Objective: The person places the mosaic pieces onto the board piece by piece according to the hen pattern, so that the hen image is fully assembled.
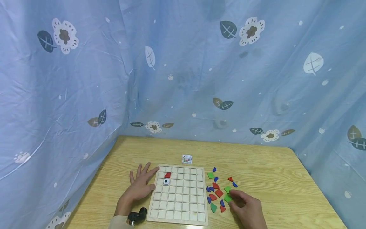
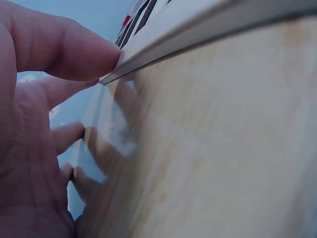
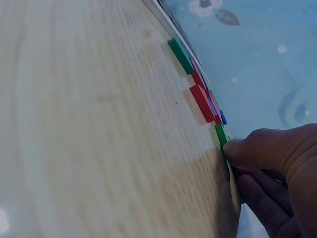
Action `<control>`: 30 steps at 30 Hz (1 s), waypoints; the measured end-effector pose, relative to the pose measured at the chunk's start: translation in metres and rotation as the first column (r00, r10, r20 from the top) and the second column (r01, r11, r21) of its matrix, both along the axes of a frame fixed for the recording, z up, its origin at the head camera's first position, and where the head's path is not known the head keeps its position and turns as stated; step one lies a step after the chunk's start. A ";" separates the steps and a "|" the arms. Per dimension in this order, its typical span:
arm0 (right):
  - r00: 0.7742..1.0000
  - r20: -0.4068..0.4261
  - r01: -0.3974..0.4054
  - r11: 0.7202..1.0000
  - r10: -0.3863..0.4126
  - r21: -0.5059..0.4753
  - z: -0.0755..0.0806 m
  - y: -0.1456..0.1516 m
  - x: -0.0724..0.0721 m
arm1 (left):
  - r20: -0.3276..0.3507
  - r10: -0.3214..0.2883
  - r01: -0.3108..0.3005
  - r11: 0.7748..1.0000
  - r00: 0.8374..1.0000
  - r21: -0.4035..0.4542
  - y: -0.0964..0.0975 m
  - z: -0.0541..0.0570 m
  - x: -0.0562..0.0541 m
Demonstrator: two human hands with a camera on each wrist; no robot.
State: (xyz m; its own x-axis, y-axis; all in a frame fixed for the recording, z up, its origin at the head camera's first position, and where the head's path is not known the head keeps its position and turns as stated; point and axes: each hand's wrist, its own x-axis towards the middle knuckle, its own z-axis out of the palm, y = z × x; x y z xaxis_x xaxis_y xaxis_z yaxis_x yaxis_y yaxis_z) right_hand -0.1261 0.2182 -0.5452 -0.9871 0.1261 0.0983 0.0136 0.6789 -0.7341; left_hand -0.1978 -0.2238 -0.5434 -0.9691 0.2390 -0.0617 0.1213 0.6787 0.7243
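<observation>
A wooden grid board (image 1: 178, 222) lies on the table. In its upper left, a red quarter-circle piece (image 1: 167, 175) sits above a white tile with a black-and-blue eye (image 1: 166, 181). My left hand (image 1: 140, 187) rests with spread fingers against the board's left edge; the left wrist view shows its thumb (image 2: 84, 54) touching the rim. Right of the board, my right hand (image 1: 247, 206) pinches a green square piece (image 1: 227, 198) between thumb and index finger. Another green piece (image 1: 227, 189) lies just beyond the index fingertip. In the right wrist view, the thumb (image 3: 242, 151) meets the green piece's end.
Several loose red, blue and green pieces lie between the board and my right hand, including a red square (image 1: 219, 193) and a dark green piece (image 1: 213, 208). A small picture card (image 1: 187, 159) lies behind the board. A blue patterned curtain (image 1: 183, 79) surrounds the table.
</observation>
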 end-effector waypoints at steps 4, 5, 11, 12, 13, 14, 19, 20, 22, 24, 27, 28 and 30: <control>1.000 -0.001 0.005 1.000 -0.005 0.014 0.003 -0.002 0.001 | -0.001 0.000 0.001 1.000 1.000 0.004 0.000 -0.001 0.000; 1.000 0.003 0.008 1.000 -0.008 -0.001 0.004 -0.002 0.002 | -0.001 -0.002 0.002 1.000 1.000 0.005 0.000 -0.001 0.000; 0.997 -0.074 -0.002 0.995 -0.005 -0.103 0.011 -0.004 0.002 | 0.003 -0.002 0.002 1.000 1.000 0.006 0.000 -0.001 0.001; 0.995 -0.103 -0.021 0.993 0.009 -0.114 0.012 -0.006 0.001 | 0.005 -0.001 0.001 1.000 1.000 0.006 0.000 -0.001 0.001; 0.991 -0.128 -0.043 0.991 0.027 -0.128 0.013 -0.008 0.000 | 0.006 0.000 0.000 1.000 1.000 0.007 0.000 -0.001 0.001; 0.988 -0.149 -0.068 0.987 0.046 -0.149 0.015 -0.010 0.000 | 0.008 0.002 -0.002 1.000 1.000 0.006 0.000 0.000 0.001; 0.976 -0.180 -0.164 0.958 0.123 -0.237 0.024 -0.029 -0.009 | 0.012 0.010 -0.010 1.000 1.000 0.005 0.000 0.001 0.000; 0.973 -0.186 -0.181 0.954 0.138 -0.238 0.026 -0.034 -0.011 | 0.011 0.010 -0.010 1.000 1.000 0.004 -0.001 0.001 0.000; 0.961 -0.211 -0.227 0.947 0.179 -0.230 0.027 -0.045 -0.015 | 0.010 0.009 -0.009 1.000 1.000 0.002 -0.001 0.000 0.000; 0.943 -0.237 -0.286 0.934 0.234 -0.216 0.027 -0.055 -0.019 | 0.010 0.008 -0.008 1.000 1.000 0.003 -0.001 0.000 0.000; 0.930 -0.218 -0.343 0.912 0.295 -0.225 0.026 -0.071 -0.025 | 0.010 0.007 -0.007 1.000 1.000 0.011 0.001 0.001 0.001; 0.927 -0.205 -0.356 0.905 0.313 -0.233 0.025 -0.077 -0.027 | 0.009 0.008 -0.008 1.000 1.000 0.012 0.001 0.001 0.001; 0.923 -0.180 -0.378 0.893 0.341 -0.246 0.023 -0.087 -0.032 | 0.009 0.009 -0.009 1.000 1.000 0.012 0.001 0.002 0.002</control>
